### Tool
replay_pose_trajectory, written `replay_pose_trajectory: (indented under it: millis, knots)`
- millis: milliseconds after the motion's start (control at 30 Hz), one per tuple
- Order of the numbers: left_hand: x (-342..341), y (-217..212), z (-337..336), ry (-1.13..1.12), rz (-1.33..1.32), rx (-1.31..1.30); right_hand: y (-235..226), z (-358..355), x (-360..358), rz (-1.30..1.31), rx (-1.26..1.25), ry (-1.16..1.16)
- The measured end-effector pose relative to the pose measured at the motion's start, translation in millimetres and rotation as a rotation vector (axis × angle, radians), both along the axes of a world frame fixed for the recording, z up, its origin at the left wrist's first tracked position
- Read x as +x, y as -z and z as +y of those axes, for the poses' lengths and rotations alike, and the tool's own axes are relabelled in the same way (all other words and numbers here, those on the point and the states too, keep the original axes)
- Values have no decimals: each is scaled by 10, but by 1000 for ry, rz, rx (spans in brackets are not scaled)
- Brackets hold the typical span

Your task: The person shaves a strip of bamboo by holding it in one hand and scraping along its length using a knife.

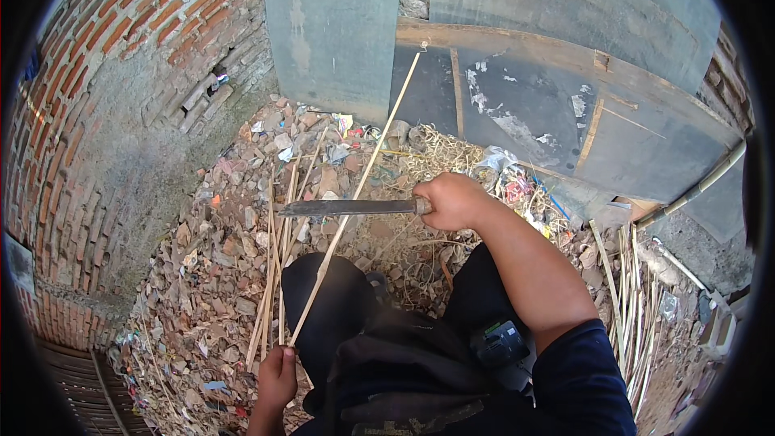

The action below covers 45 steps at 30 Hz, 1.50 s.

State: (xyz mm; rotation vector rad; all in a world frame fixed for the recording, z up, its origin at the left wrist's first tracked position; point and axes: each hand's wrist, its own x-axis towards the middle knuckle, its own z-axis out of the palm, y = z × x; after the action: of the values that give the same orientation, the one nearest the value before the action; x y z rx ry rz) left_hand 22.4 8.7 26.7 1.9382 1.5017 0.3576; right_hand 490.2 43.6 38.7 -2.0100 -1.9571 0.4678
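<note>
My right hand [454, 201] is closed around the handle of a machete [347, 208], its dark blade pointing left and level across the middle of the view. Under or against that blade runs a long, thin bamboo strip [373, 157], slanting from lower left up to the far boards; whether blade and strip touch I cannot tell. My left hand [277, 371] pinches the strip's near end beside my left knee. A small curl of shaving [424, 46] shows at the strip's far tip.
More bamboo strips [270, 274] lie left of my knee, and a bundle of strips [632, 307] rests at the right. Pale shavings [440, 153] heap before me. Rubble [214, 274] covers the ground. A brick wall [105, 113] stands left, grey panels [331, 32] ahead.
</note>
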Motion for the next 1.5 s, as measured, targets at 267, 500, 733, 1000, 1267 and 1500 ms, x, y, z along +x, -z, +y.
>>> replay_pose_trajectory:
  millis: [267,500,733,1000,1267,1500]
  knots:
    - [141,173,13,95,322,329,73,102,-122,30,-148,-64]
    - [221,158,-13,94,365,409,235,169,26,168,-102,91]
    - [181,332,5,99,354,515,213,214,-170,-16,-138,-61]
    - [108,324,-22,103,346,504,150,114,-425,-40,-29,-77]
    - [219,270,8,89,372,475,205,196,-214,-15,-84,-5]
    - [174,318,-14,78,350,473,232,219,37,-19,-47,47]
